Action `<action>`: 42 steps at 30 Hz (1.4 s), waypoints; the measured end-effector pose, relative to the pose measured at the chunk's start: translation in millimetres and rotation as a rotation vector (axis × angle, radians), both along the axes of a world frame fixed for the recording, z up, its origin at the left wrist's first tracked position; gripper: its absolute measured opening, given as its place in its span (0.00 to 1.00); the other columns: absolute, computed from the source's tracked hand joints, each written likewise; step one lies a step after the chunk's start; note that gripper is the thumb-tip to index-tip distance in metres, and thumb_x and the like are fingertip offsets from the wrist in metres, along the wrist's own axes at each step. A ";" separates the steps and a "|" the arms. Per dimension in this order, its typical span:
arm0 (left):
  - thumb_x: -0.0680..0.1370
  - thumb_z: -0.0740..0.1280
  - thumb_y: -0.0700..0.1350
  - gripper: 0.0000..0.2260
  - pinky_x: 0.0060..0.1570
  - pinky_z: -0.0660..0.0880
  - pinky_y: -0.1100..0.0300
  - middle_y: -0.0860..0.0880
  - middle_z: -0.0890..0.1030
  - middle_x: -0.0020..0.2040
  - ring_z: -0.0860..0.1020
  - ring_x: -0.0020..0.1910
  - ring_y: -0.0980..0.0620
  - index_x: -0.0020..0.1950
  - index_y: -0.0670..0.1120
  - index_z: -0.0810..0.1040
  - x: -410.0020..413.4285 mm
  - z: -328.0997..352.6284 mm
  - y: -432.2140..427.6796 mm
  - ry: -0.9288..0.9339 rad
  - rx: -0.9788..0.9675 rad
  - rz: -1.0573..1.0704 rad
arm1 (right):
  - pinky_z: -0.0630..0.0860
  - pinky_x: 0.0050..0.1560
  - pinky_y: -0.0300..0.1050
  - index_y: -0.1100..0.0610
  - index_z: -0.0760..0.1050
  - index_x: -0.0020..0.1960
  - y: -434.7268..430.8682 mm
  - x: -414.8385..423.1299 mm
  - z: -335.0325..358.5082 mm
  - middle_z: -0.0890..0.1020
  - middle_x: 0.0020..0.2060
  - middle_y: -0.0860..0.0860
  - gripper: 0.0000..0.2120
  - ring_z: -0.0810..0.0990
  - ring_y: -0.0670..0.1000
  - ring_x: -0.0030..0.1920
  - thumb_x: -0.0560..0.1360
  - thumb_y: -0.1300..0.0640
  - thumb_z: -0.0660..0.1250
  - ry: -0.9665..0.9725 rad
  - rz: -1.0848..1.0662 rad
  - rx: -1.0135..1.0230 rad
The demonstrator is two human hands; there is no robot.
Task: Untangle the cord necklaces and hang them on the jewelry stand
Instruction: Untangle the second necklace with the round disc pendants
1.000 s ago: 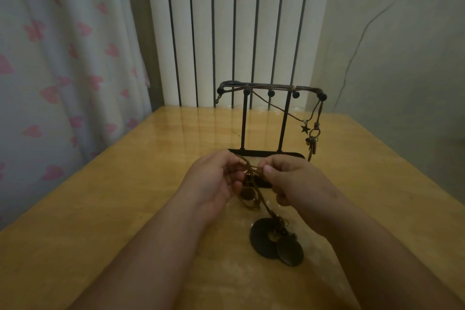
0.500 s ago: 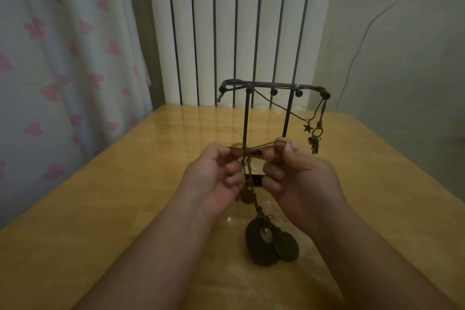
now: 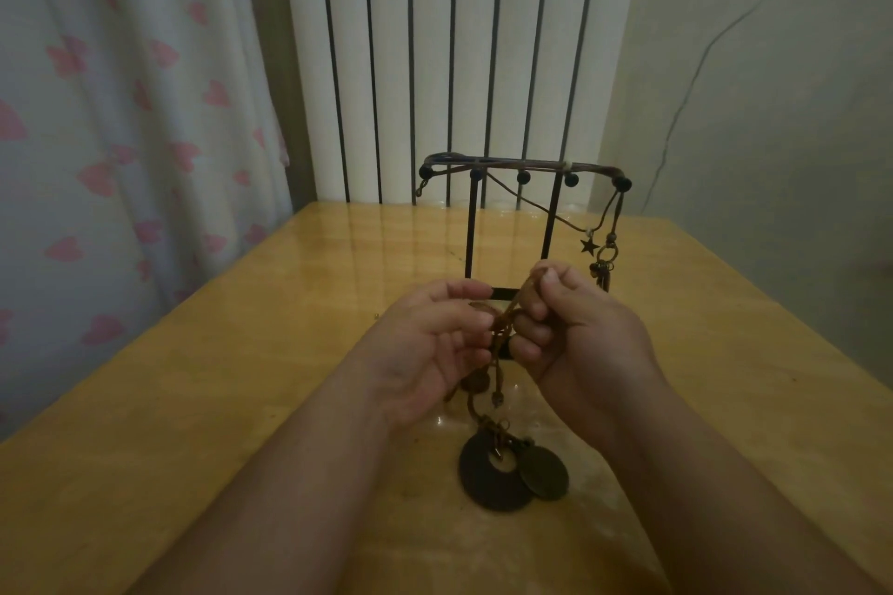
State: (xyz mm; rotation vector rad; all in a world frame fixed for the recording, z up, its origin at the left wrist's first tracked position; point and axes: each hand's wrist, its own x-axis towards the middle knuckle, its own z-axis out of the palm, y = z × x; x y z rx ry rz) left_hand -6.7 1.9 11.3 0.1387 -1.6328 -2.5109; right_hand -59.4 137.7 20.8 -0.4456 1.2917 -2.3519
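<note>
A black wire jewelry stand [image 3: 471,227] rises on the wooden table [image 3: 241,353] with knobbed hooks along its top bar. One cord necklace with a star charm [image 3: 588,246] and small keys hangs from its right end. In front of the stand I hold a brown cord necklace [image 3: 505,329]. My right hand [image 3: 575,329] pinches the cord high up, and my left hand [image 3: 430,343] pinches it slightly lower. Its round dark pendants [image 3: 507,473] rest on the table below my hands.
A white ribbed radiator [image 3: 459,53] stands behind the table's far edge. A curtain with pink hearts [image 3: 121,111] hangs at the left. A plain wall with a thin cable is at the right.
Both hands have lifted the brown cord upward from near the stand's base. My right hand now sits higher than my left. The pendants stayed on the table.
</note>
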 end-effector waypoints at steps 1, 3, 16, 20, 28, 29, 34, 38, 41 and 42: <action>0.72 0.67 0.31 0.13 0.33 0.76 0.61 0.43 0.81 0.44 0.80 0.37 0.51 0.55 0.42 0.77 -0.5 -0.6 -0.1 -0.004 -0.072 0.039 | 0.64 0.29 0.40 0.58 0.73 0.50 0.8 -0.3 0.5 0.70 0.31 0.50 0.09 0.65 0.47 0.29 0.83 0.60 0.55 0.001 -0.004 0.004; 0.77 0.66 0.32 0.10 0.34 0.76 0.61 0.43 0.81 0.45 0.80 0.37 0.52 0.53 0.44 0.78 -1.8 -2.1 -0.4 -0.027 -0.177 0.122 | 0.62 0.29 0.40 0.58 0.73 0.51 3.1 -1.8 0.3 0.71 0.31 0.50 0.08 0.65 0.47 0.29 0.82 0.60 0.56 0.003 -0.013 0.025; 0.81 0.61 0.35 0.09 0.29 0.70 0.61 0.46 0.78 0.39 0.72 0.29 0.55 0.50 0.47 0.76 -5.3 -5.3 -4.1 -0.074 -0.054 0.194 | 0.70 0.37 0.38 0.49 0.80 0.44 15.5 -3.0 1.0 0.82 0.37 0.46 0.08 0.78 0.44 0.39 0.79 0.50 0.65 0.523 -0.206 0.871; 0.82 0.58 0.37 0.08 0.25 0.68 0.62 0.49 0.74 0.33 0.70 0.28 0.54 0.49 0.47 0.74 -4.9 -5.4 -13.2 -0.084 0.085 0.199 | 0.58 0.28 0.41 0.57 0.72 0.40 19.1 -11.1 5.2 0.74 0.29 0.50 0.13 0.64 0.47 0.27 0.81 0.54 0.58 0.005 -0.138 0.340; 0.83 0.60 0.42 0.05 0.20 0.59 0.65 0.51 0.69 0.28 0.63 0.24 0.56 0.52 0.47 0.75 -1.2 -2.9 -10.1 -0.090 -0.055 0.112 | 0.59 0.28 0.42 0.56 0.77 0.40 25.6 -7.6 6.0 0.66 0.27 0.48 0.18 0.62 0.48 0.27 0.78 0.43 0.62 0.201 0.186 0.630; 0.83 0.60 0.43 0.05 0.20 0.60 0.64 0.51 0.70 0.28 0.64 0.24 0.56 0.52 0.47 0.76 -0.5 -3.4 -9.8 -0.085 -0.094 0.120 | 0.61 0.28 0.41 0.56 0.79 0.43 25.3 -5.5 5.2 0.67 0.27 0.48 0.18 0.63 0.47 0.27 0.78 0.43 0.62 0.293 0.236 0.736; 0.83 0.62 0.45 0.05 0.20 0.61 0.64 0.53 0.69 0.26 0.63 0.23 0.56 0.52 0.48 0.77 -2.1 -5.6 -10.8 -0.073 -0.205 0.156 | 0.63 0.30 0.40 0.55 0.76 0.41 24.4 -4.7 4.7 0.69 0.29 0.49 0.15 0.65 0.47 0.29 0.80 0.48 0.60 0.248 0.334 0.662; 0.83 0.60 0.45 0.05 0.19 0.58 0.66 0.52 0.67 0.27 0.62 0.22 0.57 0.51 0.47 0.75 -1.3 -3.7 -12.3 -0.074 -0.015 0.100 | 0.60 0.29 0.40 0.55 0.72 0.41 21.5 -10.1 3.7 0.68 0.29 0.49 0.14 0.62 0.47 0.28 0.81 0.49 0.58 -0.045 0.178 0.147; 0.83 0.59 0.45 0.05 0.19 0.58 0.66 0.52 0.68 0.29 0.61 0.22 0.57 0.49 0.48 0.73 -0.1 -3.9 -14.7 -0.060 0.078 0.031 | 0.58 0.27 0.39 0.56 0.72 0.45 18.8 -14.7 -0.7 0.70 0.29 0.48 0.13 0.60 0.46 0.27 0.82 0.51 0.57 -0.107 0.032 0.034; 0.83 0.59 0.45 0.05 0.19 0.58 0.66 0.51 0.68 0.29 0.61 0.22 0.57 0.49 0.48 0.73 -0.4 -4.2 -15.1 -0.059 0.070 0.015 | 0.58 0.27 0.38 0.57 0.72 0.46 18.5 -16.2 -2.7 0.71 0.30 0.49 0.12 0.60 0.46 0.27 0.83 0.51 0.57 -0.102 0.011 0.049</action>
